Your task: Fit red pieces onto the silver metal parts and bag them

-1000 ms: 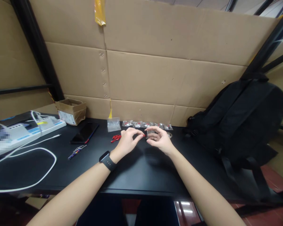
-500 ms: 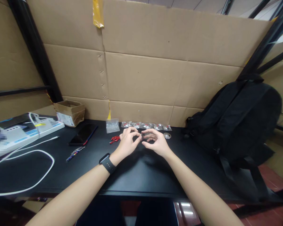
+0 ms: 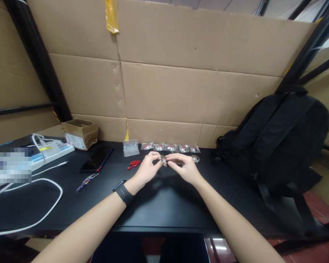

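Note:
A small round silvery disc (image 3: 163, 160) is held up above the black table between my two hands. My left hand (image 3: 147, 168) pinches its left edge between thumb and fingers. At the disc's right side, the fingertips of my right hand (image 3: 185, 168) are closed on a small red piece (image 3: 166, 159), mostly hidden by the fingers. Left of my hands lies a small pile of red plastic pieces (image 3: 133, 164). Another silvery disc (image 3: 195, 159) rests on the table just beyond my right hand. Behind them, several bagged discs (image 3: 170, 147) with red bits form a row.
Clear plastic bags (image 3: 131, 147) lie left of the row. Farther left are a phone (image 3: 97, 159), keys (image 3: 87, 182), a cardboard box (image 3: 80, 133), a power strip (image 3: 63, 149) and a white cable (image 3: 60, 197). A black backpack (image 3: 285, 142) stands right; a cardboard wall (image 3: 167, 91) closes the back.
The disc has turned so its face shows, and a bit of red now appears at it. My right fingers have closed in from a wider spread around it.

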Action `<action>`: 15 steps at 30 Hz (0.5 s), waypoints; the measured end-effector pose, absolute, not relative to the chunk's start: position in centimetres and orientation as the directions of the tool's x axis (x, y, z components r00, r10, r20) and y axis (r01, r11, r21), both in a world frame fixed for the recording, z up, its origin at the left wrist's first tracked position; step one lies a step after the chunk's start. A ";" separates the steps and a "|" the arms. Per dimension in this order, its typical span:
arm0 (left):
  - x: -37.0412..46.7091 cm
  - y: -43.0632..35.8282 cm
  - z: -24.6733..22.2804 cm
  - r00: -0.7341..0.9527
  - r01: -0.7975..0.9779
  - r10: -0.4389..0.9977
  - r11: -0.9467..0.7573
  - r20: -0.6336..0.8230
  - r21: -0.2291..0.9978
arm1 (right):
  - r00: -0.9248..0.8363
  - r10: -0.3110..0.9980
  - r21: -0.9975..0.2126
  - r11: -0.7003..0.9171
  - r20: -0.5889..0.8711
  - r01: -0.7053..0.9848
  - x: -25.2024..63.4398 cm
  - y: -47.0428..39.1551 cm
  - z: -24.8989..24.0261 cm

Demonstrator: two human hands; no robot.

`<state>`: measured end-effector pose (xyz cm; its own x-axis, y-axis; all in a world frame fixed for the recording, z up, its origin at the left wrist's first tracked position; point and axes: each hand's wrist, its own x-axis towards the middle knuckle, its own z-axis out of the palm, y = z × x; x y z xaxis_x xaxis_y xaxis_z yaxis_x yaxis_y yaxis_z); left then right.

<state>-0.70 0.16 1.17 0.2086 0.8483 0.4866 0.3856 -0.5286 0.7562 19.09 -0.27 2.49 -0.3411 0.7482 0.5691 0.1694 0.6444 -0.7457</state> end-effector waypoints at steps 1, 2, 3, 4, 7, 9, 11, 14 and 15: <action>-0.7 0.1 1.3 0.220 0.366 0.847 -0.531 0.483 0.764 | -0.347 0.735 -0.727 0.662 0.583 0.182 19.1 -0.4 2.7; -0.7 0.0 1.4 0.231 0.357 0.849 -0.529 0.475 0.770 | -0.351 0.720 -0.701 0.683 0.599 0.204 19.1 -0.5 2.9; -0.7 -0.1 1.4 0.239 0.353 0.852 -0.524 0.467 0.775 | -0.359 0.703 -0.671 0.704 0.614 0.231 19.1 -0.6 3.1; -0.7 -0.1 1.4 0.248 0.347 0.854 -0.519 0.457 0.781 | -0.371 0.686 -0.639 0.723 0.626 0.261 19.1 -0.6 3.3; -0.8 0.2 1.1 0.308 0.327 0.851 -0.515 0.426 0.793 | -0.419 0.642 -0.548 0.767 0.642 0.334 19.2 -0.7 3.5; -1.0 0.5 1.0 0.292 0.350 0.857 -0.508 0.424 0.787 | -0.469 0.611 -0.486 0.792 0.638 0.370 19.3 -0.6 3.3; -1.4 0.8 1.0 0.227 0.398 0.863 -0.506 0.452 0.765 | -0.525 0.583 -0.417 0.812 0.620 0.409 19.3 -0.5 3.0; -1.8 0.7 1.4 0.252 0.479 0.841 -0.538 0.478 0.694 | -0.567 0.572 -0.356 0.817 0.592 0.453 19.3 -0.3 2.6; -1.9 0.5 1.5 0.296 0.507 0.831 -0.554 0.471 0.660 | -0.564 0.575 -0.355 0.815 0.593 0.457 19.3 -0.3 2.5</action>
